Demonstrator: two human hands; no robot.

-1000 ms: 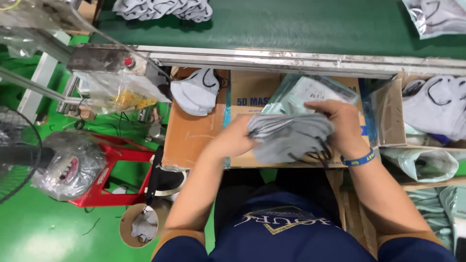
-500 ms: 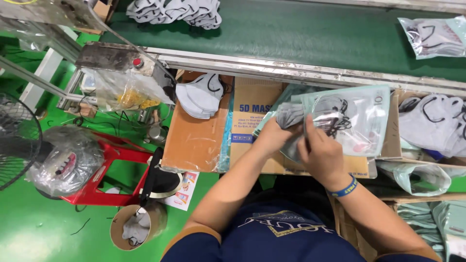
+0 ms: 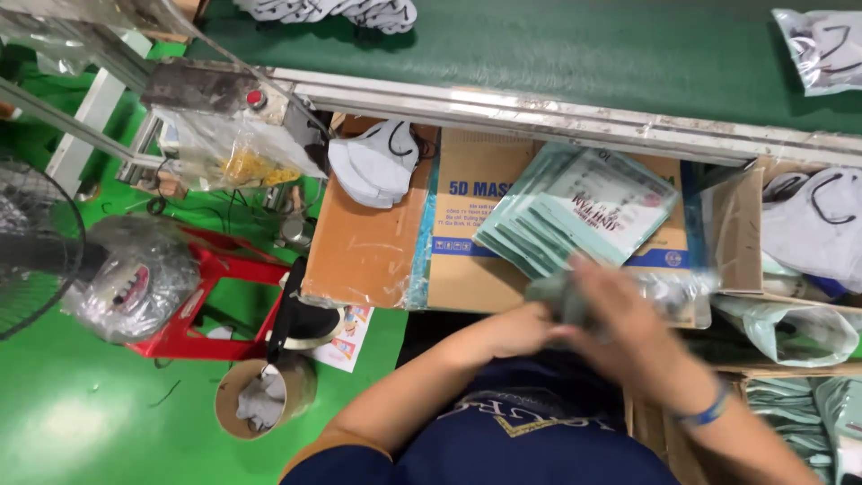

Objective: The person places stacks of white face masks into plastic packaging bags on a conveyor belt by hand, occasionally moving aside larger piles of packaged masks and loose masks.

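Observation:
My left hand (image 3: pixel 514 329) and my right hand (image 3: pixel 628 334) meet close to my body at the near edge of a flat cardboard box (image 3: pixel 377 242). Both are blurred by motion. Together they grip a bundle of grey masks (image 3: pixel 558 296) partly inside a clear and pale green pouch (image 3: pixel 678 289), which sticks out to the right of my right hand. A blue band circles my right wrist. Just beyond the hands, a fanned stack of pale green printed pouches (image 3: pixel 575 208) lies on the box.
A loose white mask (image 3: pixel 373 162) lies at the box's far left corner. The green conveyor belt (image 3: pixel 575 45) carries a mask pile (image 3: pixel 332 13) and a bagged pack (image 3: pixel 822 49). An open carton of masks (image 3: pixel 813 224) stands right; a fan (image 3: pixel 31 242) and red stool (image 3: pixel 211 301) stand left.
Both hands have pulled back from over the box toward my body, carrying the mask bundle and its pouch. The green pouch stack now lies uncovered on the box.

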